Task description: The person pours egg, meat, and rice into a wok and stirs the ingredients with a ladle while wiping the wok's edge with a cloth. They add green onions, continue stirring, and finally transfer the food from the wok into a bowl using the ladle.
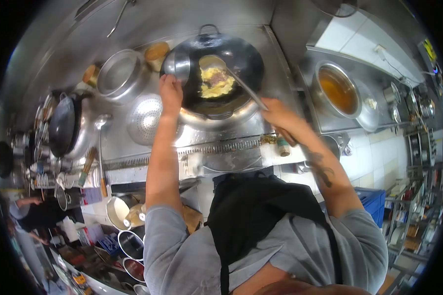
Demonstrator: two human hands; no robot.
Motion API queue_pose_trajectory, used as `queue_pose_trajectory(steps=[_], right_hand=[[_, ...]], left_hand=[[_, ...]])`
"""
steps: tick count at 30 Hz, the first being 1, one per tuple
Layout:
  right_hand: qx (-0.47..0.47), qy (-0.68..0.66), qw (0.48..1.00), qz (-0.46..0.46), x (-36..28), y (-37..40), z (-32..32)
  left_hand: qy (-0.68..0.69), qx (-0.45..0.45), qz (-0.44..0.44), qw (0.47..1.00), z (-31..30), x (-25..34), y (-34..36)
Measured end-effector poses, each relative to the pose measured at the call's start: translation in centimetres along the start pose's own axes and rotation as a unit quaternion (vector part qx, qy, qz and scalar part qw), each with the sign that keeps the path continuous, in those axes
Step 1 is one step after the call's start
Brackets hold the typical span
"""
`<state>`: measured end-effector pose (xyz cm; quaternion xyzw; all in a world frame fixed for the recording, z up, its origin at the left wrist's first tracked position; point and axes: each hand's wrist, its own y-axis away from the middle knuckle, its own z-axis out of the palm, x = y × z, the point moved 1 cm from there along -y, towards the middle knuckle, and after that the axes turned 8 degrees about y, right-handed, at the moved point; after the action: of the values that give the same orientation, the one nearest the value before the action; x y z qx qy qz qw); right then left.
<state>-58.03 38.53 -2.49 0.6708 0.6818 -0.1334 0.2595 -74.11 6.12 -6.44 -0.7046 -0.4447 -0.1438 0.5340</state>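
A large black wok (pixel 243 51) sits on the steel range with yellow egg-like food (pixel 216 91) in it, a pinkish-brown patch in its middle. My left hand (pixel 171 93) is closed on the rim of a small metal bowl (pixel 182 68), tilted over the wok's left side. What the bowl holds, if anything, I cannot make out. My right hand (pixel 280 115) grips the long handle of a ladle (pixel 246 88). The ladle's rounded head lies at the far edge of the food.
Left of the wok are a perforated steel strainer (pixel 145 119), a metal basin (pixel 118 76) and a long-handled ladle (pixel 101 147). A pot of amber liquid (pixel 337 91) stands on the right. Another person (pixel 39 214) is at far left.
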Motion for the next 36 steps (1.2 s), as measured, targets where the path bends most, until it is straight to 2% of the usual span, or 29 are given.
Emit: queue_pose_trajectory(steps=[1, 3, 5, 7, 8, 10, 14, 15, 16, 17, 18, 19, 20, 21, 22, 23, 24, 25, 27, 29, 31, 32, 35, 36], right_hand=[[-0.062, -0.063, 0.996, 0.004, -1.1, 1.5, -1.7], [-0.105, -0.122, 0.987, -0.012, -2.2, 3.7, -3.0], [-0.136, -0.139, 0.981, -0.008, -1.2, 3.3, -3.4], [-0.155, -0.115, 0.981, 0.015, 0.8, 0.7, -2.0], [-0.081, -0.010, 0.996, -0.030, 1.2, 0.0, -1.5], [0.072, 0.192, 0.971, -0.124, 0.7, -0.6, -0.6], [-0.029, 0.288, 0.956, -0.047, 1.8, -1.3, -0.3], [-0.054, 0.307, 0.949, -0.040, 3.0, -1.9, -0.2], [-0.038, 0.344, 0.935, -0.081, 2.6, -0.8, -1.2], [-0.041, 0.359, 0.930, -0.070, 3.0, -0.8, -1.8], [-0.064, 0.320, 0.941, -0.091, 3.0, -0.1, -2.7], [-0.058, 0.294, 0.945, -0.134, 6.8, -2.1, -1.7], [-0.071, 0.265, 0.951, -0.141, 7.3, -2.2, -1.8], [-0.068, 0.186, 0.963, -0.183, 8.9, -2.9, -1.3], [-0.051, 0.199, 0.953, -0.223, 10.5, -4.0, -0.8], [-0.069, 0.155, 0.964, -0.204, 10.9, -4.8, -0.8], [-0.049, 0.220, 0.942, -0.249, 13.5, -8.2, 0.0], [-0.079, 0.251, 0.940, -0.218, 10.5, -6.2, -0.6], [-0.073, 0.254, 0.939, -0.221, 10.1, -6.5, -0.2], [-0.071, 0.255, 0.936, -0.230, 9.5, -6.9, 0.5], [-0.071, 0.257, 0.933, -0.242, 8.8, -6.9, 1.4], [-0.070, 0.258, 0.932, -0.246, 8.5, -6.7, 1.7], [-0.063, 0.263, 0.931, -0.247, 7.3, -5.6, 2.3], [-0.060, 0.262, 0.930, -0.251, 6.8, -5.0, 2.6]], left_hand=[[-0.003, 0.043, 0.036, 0.998, -0.6, -0.2, 0.6], [0.068, 0.053, -0.080, 0.993, -2.3, 0.0, 2.1], [0.156, 0.062, -0.199, 0.966, -4.1, 2.8, 3.3], [0.198, 0.099, -0.222, 0.950, -5.7, 4.4, 5.1], [0.218, 0.119, -0.231, 0.941, -6.5, 5.2, 6.0], [0.312, 0.185, -0.275, 0.891, -8.5, 8.2, 8.9], [0.410, 0.330, -0.313, 0.791, -11.9, 12.9, 16.8], [0.424, 0.371, -0.313, 0.765, -12.5, 15.3, 19.3], [0.433, 0.420, -0.311, 0.734, -13.2, 17.4, 22.0], [0.422, 0.461, -0.313, 0.715, -13.9, 18.1, 25.9], [0.414, 0.494, -0.308, 0.700, -14.2, 21.4, 28.8], [0.433, 0.505, -0.256, 0.702, -14.7, 22.6, 32.9], [0.426, 0.546, -0.264, 0.672, -15.2, 25.3, 36.6], [0.405, 0.578, -0.245, 0.665, -16.0, 27.9, 39.9], [0.352, 0.645, -0.288, 0.614, -16.4, 30.9, 43.6], [0.316, 0.694, -0.265, 0.591, -16.6, 33.9, 47.3], [0.288, 0.728, -0.250, 0.570, -16.3, 36.6, 50.8], [0.230, 0.775, -0.240, 0.538, -16.2, 39.3, 54.4], [0.134, 0.842, -0.223, 0.472, -15.5, 43.8, 61.7], [0.114, 0.890, -0.210, 0.389, -15.5, 47.0, 68.4], [0.086, 0.916, -0.181, 0.347, -16.0, 49.6, 73.7], [0.072, 0.926, -0.175, 0.327, -17.0, 49.8, 76.5], [0.093, 0.922, -0.100, 0.363, -20.2, 50.6, 83.0], [0.104, 0.926, -0.126, 0.341, -20.0, 51.4, 84.2]])
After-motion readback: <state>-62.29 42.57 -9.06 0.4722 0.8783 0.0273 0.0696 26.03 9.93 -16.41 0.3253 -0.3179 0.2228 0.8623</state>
